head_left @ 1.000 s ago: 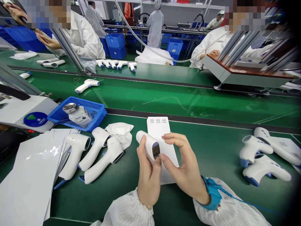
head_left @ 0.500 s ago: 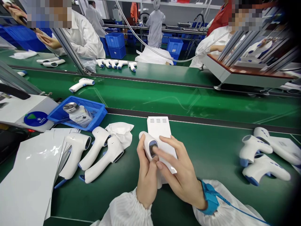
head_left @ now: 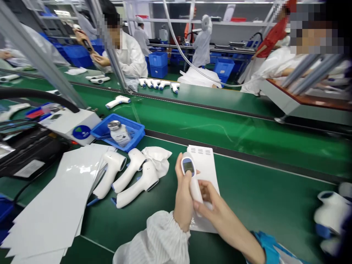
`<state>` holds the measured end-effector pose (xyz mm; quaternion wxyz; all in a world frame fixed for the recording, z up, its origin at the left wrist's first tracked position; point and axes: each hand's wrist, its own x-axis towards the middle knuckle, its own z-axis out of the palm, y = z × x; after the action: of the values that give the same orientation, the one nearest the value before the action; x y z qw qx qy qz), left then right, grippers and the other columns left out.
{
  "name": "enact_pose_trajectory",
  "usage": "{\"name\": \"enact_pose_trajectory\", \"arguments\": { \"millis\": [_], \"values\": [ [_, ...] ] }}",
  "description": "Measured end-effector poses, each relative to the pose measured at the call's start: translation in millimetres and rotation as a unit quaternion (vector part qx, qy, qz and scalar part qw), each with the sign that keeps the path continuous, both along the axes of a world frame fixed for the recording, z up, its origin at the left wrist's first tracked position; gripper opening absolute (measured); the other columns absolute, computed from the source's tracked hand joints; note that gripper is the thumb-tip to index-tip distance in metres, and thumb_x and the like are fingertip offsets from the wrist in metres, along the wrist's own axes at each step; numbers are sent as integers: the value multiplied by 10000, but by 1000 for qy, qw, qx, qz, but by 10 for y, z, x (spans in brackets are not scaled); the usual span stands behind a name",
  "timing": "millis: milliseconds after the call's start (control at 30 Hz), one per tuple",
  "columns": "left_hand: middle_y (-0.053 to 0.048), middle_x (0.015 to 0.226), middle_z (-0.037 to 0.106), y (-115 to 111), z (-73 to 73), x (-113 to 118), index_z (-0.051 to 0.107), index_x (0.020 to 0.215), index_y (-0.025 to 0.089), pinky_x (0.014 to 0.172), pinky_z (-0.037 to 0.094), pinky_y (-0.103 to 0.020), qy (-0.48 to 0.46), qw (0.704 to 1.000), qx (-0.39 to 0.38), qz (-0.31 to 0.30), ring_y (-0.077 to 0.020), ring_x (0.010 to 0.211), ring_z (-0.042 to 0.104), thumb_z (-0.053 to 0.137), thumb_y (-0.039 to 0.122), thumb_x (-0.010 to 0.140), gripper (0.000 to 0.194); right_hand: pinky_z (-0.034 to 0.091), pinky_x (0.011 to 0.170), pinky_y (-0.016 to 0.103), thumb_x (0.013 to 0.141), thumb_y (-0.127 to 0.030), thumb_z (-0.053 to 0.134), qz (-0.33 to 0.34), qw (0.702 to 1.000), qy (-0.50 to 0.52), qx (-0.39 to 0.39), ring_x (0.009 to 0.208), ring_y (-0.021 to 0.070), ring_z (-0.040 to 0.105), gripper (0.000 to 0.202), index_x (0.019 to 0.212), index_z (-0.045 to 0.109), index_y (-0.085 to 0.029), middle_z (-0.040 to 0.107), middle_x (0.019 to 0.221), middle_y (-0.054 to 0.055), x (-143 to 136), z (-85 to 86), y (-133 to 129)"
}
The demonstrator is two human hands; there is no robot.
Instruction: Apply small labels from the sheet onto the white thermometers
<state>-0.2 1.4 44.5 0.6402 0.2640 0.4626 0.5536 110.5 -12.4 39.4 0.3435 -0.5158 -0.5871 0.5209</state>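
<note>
The left hand [head_left: 183, 200] was found closed around the head of a white thermometer [head_left: 195, 189], its thumb resting at the lower edge of the small screen [head_left: 188, 167]. The right hand [head_left: 216, 205] was narrowed about the lower handle, thumb in front and fingers curled behind. The thermometer was held above the bench [head_left: 255, 198], partly in front of a white printed sheet [head_left: 205, 163]. The step in hand was judged to be a handling of the thermometer with its screen turned up toward the wearer; the characters were too small to read. A next move, in this judgement, called for a firm left grip and a clear view of the screen. As to pose, the left wrist stood nearly upright, fingers pointing away from the body; the right forearm came in aslant from the lower right, a blue band [head_left: 262, 244] at its wrist. Three further thermometers [head_left: 139, 187] lay on the bench to the left.
</note>
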Motion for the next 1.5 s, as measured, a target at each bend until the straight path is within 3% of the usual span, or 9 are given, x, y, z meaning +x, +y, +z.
{"name": "enact_pose_trajectory", "arguments": {
  "millis": [100, 200, 367, 567, 633, 767, 867, 1200, 1500],
  "values": [
    [-98, 1285, 566, 92, 23, -40, 268, 1493, 301, 1044, 411, -444, 84, 993, 13, -81, -256, 1227, 518, 317, 488, 977, 551, 557, 702, 351, 897, -396, 521, 54, 997, -62, -1, 791, 211, 654, 274, 1082, 553, -197, 675, 930, 57, 76, -109, 228],
    [-115, 1356, 481, 57, 24, -173, 406, 1435, 253, 1128, 285, -476, 255, 955, 50, -146, -273, 1357, 344, 444, 383, 942, 511, 529, 681, 375, 870, -461, 503, -46, 979, -190, 63, 741, 232, 631, 349, 1048, 540, -163, 653, 865, 70, 238, -201, 941],
    [-145, 1371, 379, -134, -50, -767, 358, 1447, 208, 1108, 274, -538, 520, 846, 93, -74, -298, 1337, 295, 427, 144, 874, 580, 407, 957, 535, 784, -419, 578, -153, 937, -297, 102, 1162, 391, 496, 468, 1135, 543, -112, 586, 1111, 209, 530, -223, 1994],
    [-121, 1067, 487, -159, -296, -1401, 331, 1476, 176, 893, 455, -490, 716, 684, 81, -116, -305, 1062, 480, 397, -15, 752, 752, 380, 1042, 504, 814, -402, 573, -90, 939, -274, 187, 1255, 333, 438, 405, 1147, 587, -172, 492, 1290, 167, 350, -314, 1594],
    [-91, 959, 493, -125, -306, -1388, 348, 1475, 199, 832, 479, -463, 693, 708, 69, -118, -281, 928, 530, 411, 11, 762, 740, 409, 1024, 504, 848, -403, 564, -39, 948, -226, 223, 1223, 298, 480, 339, 1123, 597, -208, 523, 1264, 128, 202, -283, 1286],
    [-73, 1028, 555, -105, -130, -1078, 226, 1510, 326, 610, 512, -323, 427, 900, 35, -82, -157, 626, 527, 430, 134, 831, 734, 497, 940, 429, 919, -398, 527, 69, 981, -97, 150, 1072, 219, 603, 263, 1118, 592, -239, 627, 1153, 68, -37, -41, 730],
    [-12, 896, 560, -136, 24, -711, 91, 1519, 377, 462, 459, -235, 183, 978, 8, -102, -92, 485, 447, 484, 186, 847, 802, 533, 852, 361, 911, -387, 564, 73, 994, -37, 73, 945, 185, 648, 256, 1122, 586, -244, 665, 1062, 44, -94, 164, 448],
    [-103, 1299, 536, -221, -202, 87, 123, 1490, 363, 459, 452, -232, 33, 985, -21, -168, -42, 467, 468, 530, 268, 891, 729, 510, 681, 303, 849, -276, 653, -115, 977, -75, 165, 775, 167, 609, 85, 800, 653, -206, 652, 892, 43, 222, 90, 207],
    [-115, 1312, 485, -174, -271, 125, 166, 1473, 325, 453, 437, -224, 65, 981, -18, -183, -38, 483, 446, 518, 373, 921, 657, 481, 796, 365, 861, -170, 607, -36, 953, -141, 266, 917, 204, 598, 98, 786, 582, -228, 662, 916, 30, 255, 14, 151]
  ]
}}
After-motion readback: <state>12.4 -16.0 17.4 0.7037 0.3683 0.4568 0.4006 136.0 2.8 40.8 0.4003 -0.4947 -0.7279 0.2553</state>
